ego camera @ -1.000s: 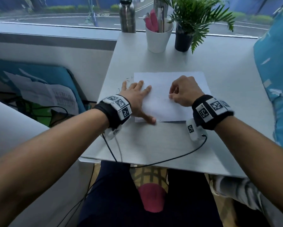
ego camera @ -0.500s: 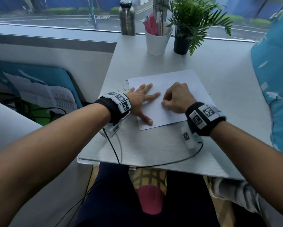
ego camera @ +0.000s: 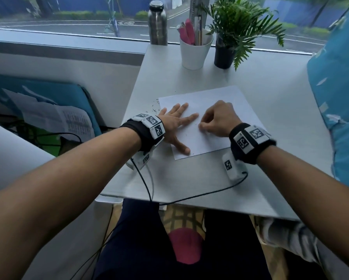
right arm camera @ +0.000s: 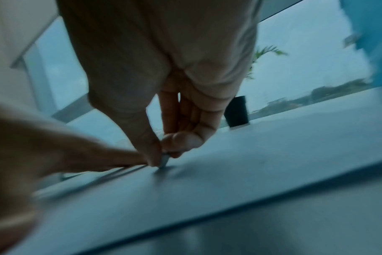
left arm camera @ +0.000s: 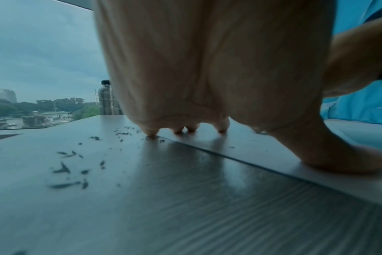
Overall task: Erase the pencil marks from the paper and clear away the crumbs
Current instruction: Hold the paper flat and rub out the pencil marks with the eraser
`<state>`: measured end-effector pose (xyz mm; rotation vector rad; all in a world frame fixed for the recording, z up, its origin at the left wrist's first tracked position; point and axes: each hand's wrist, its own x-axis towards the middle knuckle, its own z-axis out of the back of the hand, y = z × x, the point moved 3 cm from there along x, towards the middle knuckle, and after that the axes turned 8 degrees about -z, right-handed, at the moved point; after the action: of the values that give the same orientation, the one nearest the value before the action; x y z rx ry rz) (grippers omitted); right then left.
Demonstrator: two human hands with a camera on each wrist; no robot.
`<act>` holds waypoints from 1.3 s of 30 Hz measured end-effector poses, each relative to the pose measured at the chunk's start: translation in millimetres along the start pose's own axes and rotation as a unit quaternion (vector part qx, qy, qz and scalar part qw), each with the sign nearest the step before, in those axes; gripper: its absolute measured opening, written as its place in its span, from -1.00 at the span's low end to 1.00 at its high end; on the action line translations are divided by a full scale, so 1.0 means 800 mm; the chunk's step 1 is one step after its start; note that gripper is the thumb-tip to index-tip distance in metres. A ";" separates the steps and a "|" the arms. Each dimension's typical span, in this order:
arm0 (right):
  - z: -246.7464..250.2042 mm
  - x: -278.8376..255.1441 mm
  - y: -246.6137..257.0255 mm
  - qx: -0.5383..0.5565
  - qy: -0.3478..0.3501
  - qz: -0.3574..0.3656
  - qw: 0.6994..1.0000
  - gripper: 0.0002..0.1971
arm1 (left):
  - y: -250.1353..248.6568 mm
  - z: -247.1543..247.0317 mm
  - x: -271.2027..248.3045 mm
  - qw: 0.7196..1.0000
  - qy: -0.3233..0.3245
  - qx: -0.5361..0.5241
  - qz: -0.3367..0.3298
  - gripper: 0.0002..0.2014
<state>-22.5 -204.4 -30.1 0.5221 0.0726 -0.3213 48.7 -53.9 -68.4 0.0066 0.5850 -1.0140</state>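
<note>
A white sheet of paper [ego camera: 218, 102] lies on the grey table [ego camera: 189, 178], turned a little anticlockwise. My left hand [ego camera: 177, 126] lies flat with spread fingers on the sheet's left part, thumb [left arm camera: 347, 160] near its front edge. My right hand [ego camera: 216, 120] is curled at the sheet's middle and pinches a small eraser [right arm camera: 164, 161] between thumb and fingertips, its tip on the paper [right arm camera: 229, 172]. Dark eraser crumbs [ego camera: 155, 107] are scattered on the table just left of the sheet, plain in the left wrist view as crumbs [left arm camera: 65, 170]. A few specks lie on the sheet.
At the table's back stand a steel bottle [ego camera: 158, 23], a white cup of pens [ego camera: 195, 49] and a potted fern [ego camera: 230, 37]. A blue cushion [ego camera: 339, 98] borders the right side. Wrist cables [ego camera: 189, 197] trail over the front edge. The table's left edge runs close to the crumbs.
The paper has turned anticlockwise under my hands. My right hand has slid a little toward the left hand. The left hand's fingers now point more to the right.
</note>
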 end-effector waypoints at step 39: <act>-0.009 0.042 0.018 -0.002 0.025 0.035 0.999 -0.89 | 0.004 -0.001 -0.002 0.999 -0.041 -0.017 -0.005 0.43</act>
<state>14.0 -198.5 -34.9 0.5268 0.1037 -0.2398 50.4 -50.3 -69.0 -0.0672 0.5269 -1.0087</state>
